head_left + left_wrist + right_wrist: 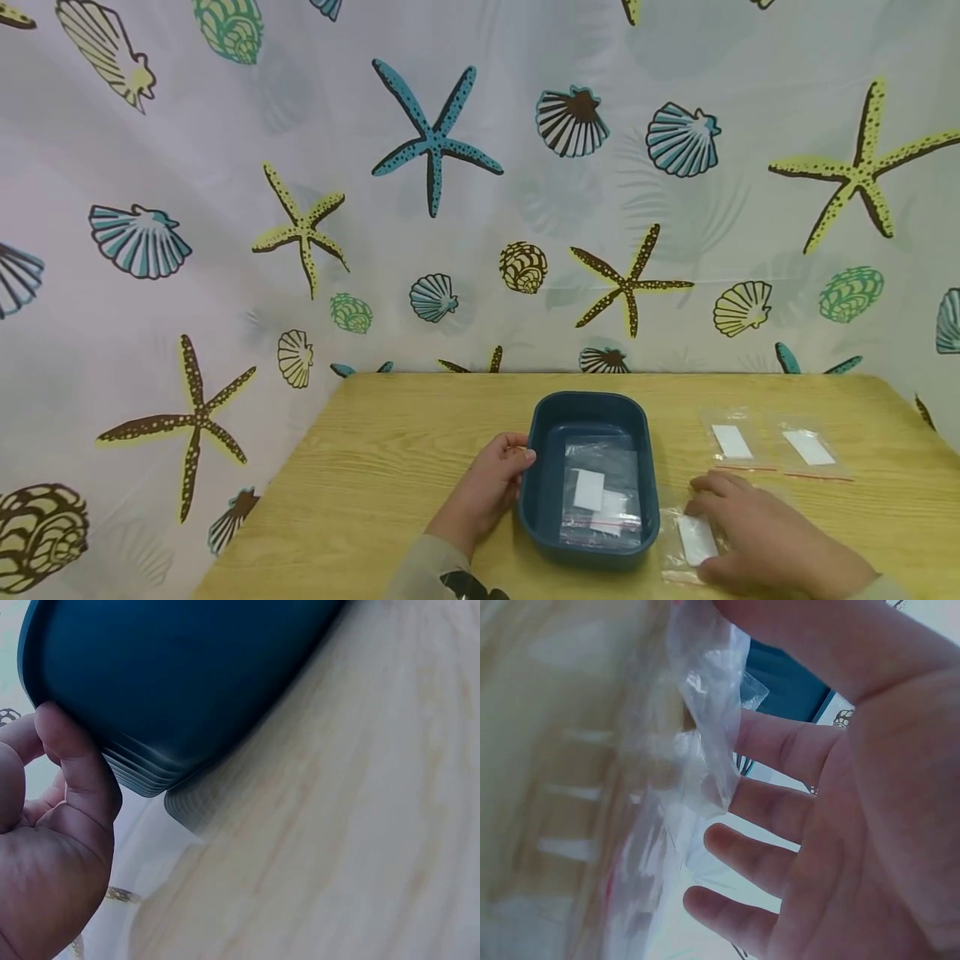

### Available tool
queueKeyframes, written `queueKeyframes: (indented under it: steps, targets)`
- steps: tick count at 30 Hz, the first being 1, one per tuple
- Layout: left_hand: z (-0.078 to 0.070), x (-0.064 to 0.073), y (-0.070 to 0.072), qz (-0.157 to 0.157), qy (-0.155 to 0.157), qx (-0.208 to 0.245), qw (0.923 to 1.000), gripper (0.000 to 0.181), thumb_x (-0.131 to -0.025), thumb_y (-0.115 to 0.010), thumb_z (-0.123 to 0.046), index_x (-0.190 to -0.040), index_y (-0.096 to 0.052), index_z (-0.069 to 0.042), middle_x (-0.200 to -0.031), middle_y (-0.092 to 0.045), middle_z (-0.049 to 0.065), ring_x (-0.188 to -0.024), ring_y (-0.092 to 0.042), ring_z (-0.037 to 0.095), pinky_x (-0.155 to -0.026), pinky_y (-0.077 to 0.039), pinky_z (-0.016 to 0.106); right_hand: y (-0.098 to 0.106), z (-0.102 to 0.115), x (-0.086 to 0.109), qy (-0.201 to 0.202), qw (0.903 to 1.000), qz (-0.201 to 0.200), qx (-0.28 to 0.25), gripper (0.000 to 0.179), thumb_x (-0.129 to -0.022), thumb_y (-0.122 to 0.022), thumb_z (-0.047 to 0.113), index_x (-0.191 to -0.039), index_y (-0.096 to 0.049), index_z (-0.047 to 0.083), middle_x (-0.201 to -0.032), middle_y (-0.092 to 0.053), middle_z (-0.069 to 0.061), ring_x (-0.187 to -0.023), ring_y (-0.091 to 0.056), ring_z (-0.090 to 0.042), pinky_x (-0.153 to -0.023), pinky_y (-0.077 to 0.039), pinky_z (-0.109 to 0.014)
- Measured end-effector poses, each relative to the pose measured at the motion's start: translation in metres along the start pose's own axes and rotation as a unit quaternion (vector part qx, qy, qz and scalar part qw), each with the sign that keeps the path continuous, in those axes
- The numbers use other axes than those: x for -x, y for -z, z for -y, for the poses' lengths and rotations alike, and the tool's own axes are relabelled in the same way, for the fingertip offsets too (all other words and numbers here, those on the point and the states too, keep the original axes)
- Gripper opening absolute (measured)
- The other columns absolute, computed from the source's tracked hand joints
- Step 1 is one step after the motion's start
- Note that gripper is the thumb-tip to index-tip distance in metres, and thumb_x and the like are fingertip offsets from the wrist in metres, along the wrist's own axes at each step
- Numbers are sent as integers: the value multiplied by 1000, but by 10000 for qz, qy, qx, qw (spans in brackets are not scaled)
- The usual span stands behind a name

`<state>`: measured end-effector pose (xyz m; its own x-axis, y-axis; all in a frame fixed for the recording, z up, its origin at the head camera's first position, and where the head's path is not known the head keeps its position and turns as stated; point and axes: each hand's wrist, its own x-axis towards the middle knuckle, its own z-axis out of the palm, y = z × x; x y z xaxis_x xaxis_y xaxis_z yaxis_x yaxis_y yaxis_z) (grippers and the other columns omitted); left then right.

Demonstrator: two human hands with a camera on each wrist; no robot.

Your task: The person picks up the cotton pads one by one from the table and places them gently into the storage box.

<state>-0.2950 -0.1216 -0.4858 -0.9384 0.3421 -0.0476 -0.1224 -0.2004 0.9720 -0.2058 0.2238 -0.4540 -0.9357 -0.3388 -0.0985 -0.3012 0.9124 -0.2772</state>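
A dark blue plastic bin (652,492) stands on the wooden table. At its left side my left hand (491,479) grips the rim, thumb on top and fingers outside; the left wrist view shows this hand (64,832) at the bin's wall (172,682). Inside the bin lie overlapping clear zip bags (589,490) with white pieces. Just right of the bin, my right hand (765,533) pinches a clear zip bag (697,542) holding a white rectangle. In the right wrist view this bag (709,697) bunches up between thumb and fingers.
Two more zip bags, one on the left (731,442) and one on the right (808,447), lie flat at the table's back right, each with a white piece and a red seal line. A shell-and-starfish curtain (480,242) hangs behind the wooden table (390,442).
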Motion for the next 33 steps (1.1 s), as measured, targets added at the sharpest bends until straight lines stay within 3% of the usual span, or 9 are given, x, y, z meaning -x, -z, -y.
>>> queueKeyframes:
  steps: [10, 15, 27, 33]
  targets:
    - [0, -4, -1, 3, -50, 60, 10000, 33, -102, -57, -6, -129, -43, 7, -82, -54, 2, -62, -50, 9, -55, -44, 23, 5, 0, 1, 407, 9974, -346, 490, 52, -68, -84, 52, -108, -71, 21, -136, -55, -3, -132, -45, -33, -103, -42, -57]
    - [0, -4, 1, -43, -71, -11, 10000, 33, -102, -58, -7, -129, -44, 6, -83, -53, 2, -63, -49, 10, -55, -44, 23, 11, 0, 1, 627, 9933, -717, 650, 50, -69, -84, 51, -106, -73, 19, -136, -55, -5, -128, -50, -32, -100, -45, -53]
    - [-2, 1, 0, -97, 50, -43, 9999, 34, -101, -60, -8, -128, -45, 5, -83, -53, 2, -64, -48, 12, -55, -41, 24, 37, -4, 14, 786, 9864, -1394, 371, 49, -73, -85, 51, -107, -73, 19, -138, -56, -7, -123, -56, -33, -96, -49, -52]
    - [-1, -1, 1, -72, 130, -91, 9998, 35, -101, -61, -10, -129, -45, 4, -83, -52, 2, -65, -48, 13, -55, -41, 25, 51, 1, 14, 979, 9765, -1886, 355, 52, -74, -86, 50, -112, -72, 17, -138, -56, -11, -122, -56, -36, -91, -51, -52]
